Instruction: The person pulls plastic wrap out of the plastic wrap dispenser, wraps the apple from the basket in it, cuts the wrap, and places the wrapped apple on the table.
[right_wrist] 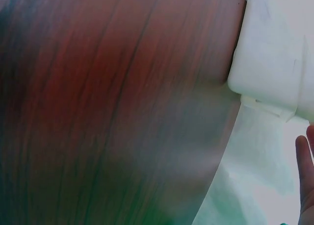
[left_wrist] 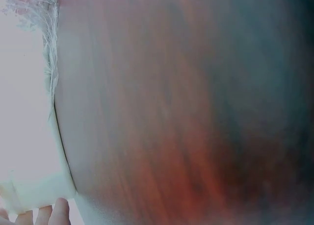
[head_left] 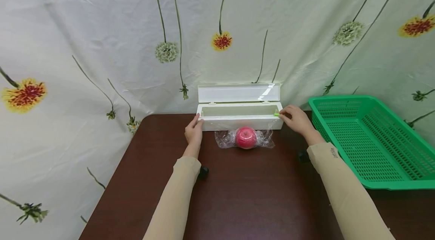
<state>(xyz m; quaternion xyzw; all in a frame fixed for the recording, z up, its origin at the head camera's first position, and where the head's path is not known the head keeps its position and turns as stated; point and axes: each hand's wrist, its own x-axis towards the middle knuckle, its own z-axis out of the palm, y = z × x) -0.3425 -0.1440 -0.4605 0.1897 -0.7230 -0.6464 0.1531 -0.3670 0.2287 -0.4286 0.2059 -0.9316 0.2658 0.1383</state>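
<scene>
A white cling film dispenser box [head_left: 242,124] stands on the table with its hinged clear lid [head_left: 238,93] raised. My left hand [head_left: 194,131] rests against the box's left end, its thumb near the front corner and its fingers fairly straight. At the right end, my right hand [head_left: 296,119] pinches the small green slide cutter [head_left: 276,114] on the top rim. Just in front of the box lies a red apple [head_left: 246,137], wrapped in clear film [head_left: 224,140] that spreads to both sides. The wrist views show only fingertips beside the box ends.
A green plastic basket [head_left: 370,149] stands on the right, close to my right forearm. A flowered cloth [head_left: 136,36] hangs directly behind the box and table. The dark brown tabletop [head_left: 251,198] extends toward me.
</scene>
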